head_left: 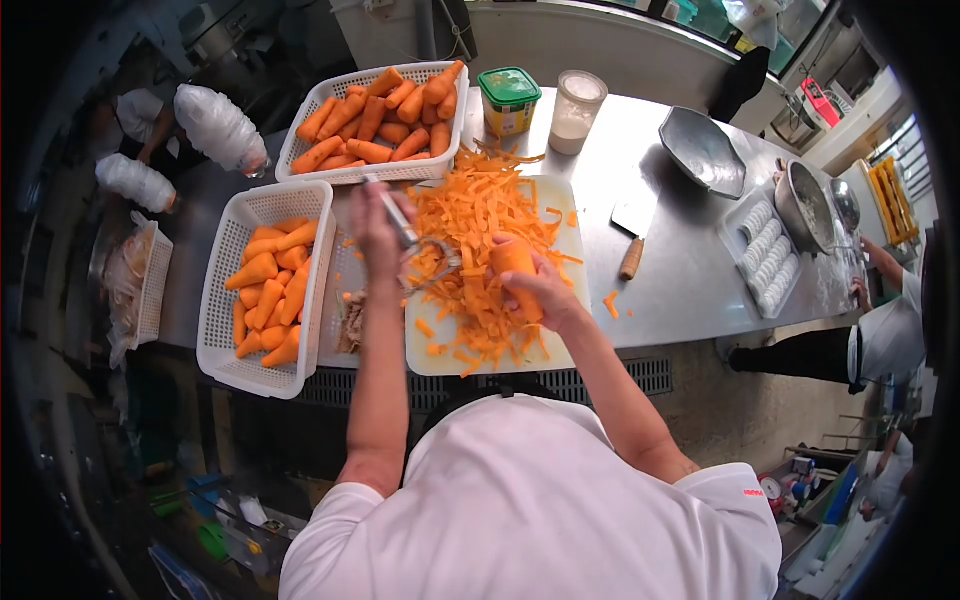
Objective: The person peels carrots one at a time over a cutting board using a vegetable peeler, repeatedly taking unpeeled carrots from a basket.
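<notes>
My left hand [380, 232] is closed round the metal handle of a peeler [400, 222], whose head is blurred above the peelings. In my right hand [548, 288] is a peeled carrot [514, 268], held at a slant with the fingers wrapped round it. Beneath and between the hands, a heap of orange peelings [480, 205] covers much of a white cutting board [567, 350]. To the left, a white basket [213, 325] holds several smooth peeled carrots [268, 300]. Behind it, another white basket [290, 152] holds several rougher, unpeeled carrots [372, 118].
A green-lidded tub [509, 100] and a jar [577, 110] stand behind the board. A scraper with a wooden handle [632, 258], a dark tray [702, 150], a tray of white rolls [762, 255] and a bowl [803, 205] lie rightward. A co-worker [890, 325] is at the far right.
</notes>
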The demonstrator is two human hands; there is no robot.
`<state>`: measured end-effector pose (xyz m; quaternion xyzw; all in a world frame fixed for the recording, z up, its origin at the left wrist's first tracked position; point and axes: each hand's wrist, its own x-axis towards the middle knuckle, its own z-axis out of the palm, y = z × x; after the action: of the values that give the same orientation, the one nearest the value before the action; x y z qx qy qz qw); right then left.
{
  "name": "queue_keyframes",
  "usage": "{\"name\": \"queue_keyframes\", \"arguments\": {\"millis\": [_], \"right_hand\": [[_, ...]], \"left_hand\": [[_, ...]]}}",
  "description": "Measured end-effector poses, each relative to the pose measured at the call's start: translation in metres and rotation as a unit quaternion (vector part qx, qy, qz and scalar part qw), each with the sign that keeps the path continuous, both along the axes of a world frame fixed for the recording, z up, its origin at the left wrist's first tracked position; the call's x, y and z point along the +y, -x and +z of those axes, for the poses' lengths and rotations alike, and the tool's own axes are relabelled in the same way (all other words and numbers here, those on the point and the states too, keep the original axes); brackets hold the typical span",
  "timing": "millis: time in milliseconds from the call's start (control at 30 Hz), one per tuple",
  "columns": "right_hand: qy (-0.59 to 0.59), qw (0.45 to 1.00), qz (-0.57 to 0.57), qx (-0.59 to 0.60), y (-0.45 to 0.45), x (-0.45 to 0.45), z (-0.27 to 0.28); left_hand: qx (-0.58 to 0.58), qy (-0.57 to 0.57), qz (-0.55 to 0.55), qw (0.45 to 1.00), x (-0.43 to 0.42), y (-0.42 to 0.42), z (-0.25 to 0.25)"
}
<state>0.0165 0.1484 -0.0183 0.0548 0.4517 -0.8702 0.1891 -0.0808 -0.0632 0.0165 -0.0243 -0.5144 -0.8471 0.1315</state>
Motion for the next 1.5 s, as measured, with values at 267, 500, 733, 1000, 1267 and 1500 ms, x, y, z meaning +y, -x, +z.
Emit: {"name": "queue_keyframes", "arguments": {"millis": [267,500,733,1000,1267,1500], "right_hand": [[-0.094,0.994,0.023,0.049,-0.006,0.000,-0.028],[-0.197,0.979,-0.011,0.044,-0.010,0.002,-0.021],[-0.481,0.873,-0.041,0.071,0.000,0.001,-0.029],[-0.549,0.830,-0.055,0.080,0.003,-0.004,-0.015],[-0.575,0.801,-0.098,0.134,-0.003,-0.008,-0.017],[-0.336,0.938,-0.036,0.073,-0.009,0.015,-0.015]], "left_hand": [[-0.071,0.093,-0.089,0.989,0.068,0.044,-0.067],[-0.045,0.139,-0.149,0.978,0.092,0.030,-0.076],[-0.052,0.181,-0.108,0.976,0.096,0.030,-0.060],[-0.038,0.198,-0.050,0.978,0.099,0.029,-0.061],[-0.060,0.208,-0.042,0.975,0.101,0.030,-0.058],[-0.094,0.205,0.085,0.971,0.062,0.076,-0.063]]}}
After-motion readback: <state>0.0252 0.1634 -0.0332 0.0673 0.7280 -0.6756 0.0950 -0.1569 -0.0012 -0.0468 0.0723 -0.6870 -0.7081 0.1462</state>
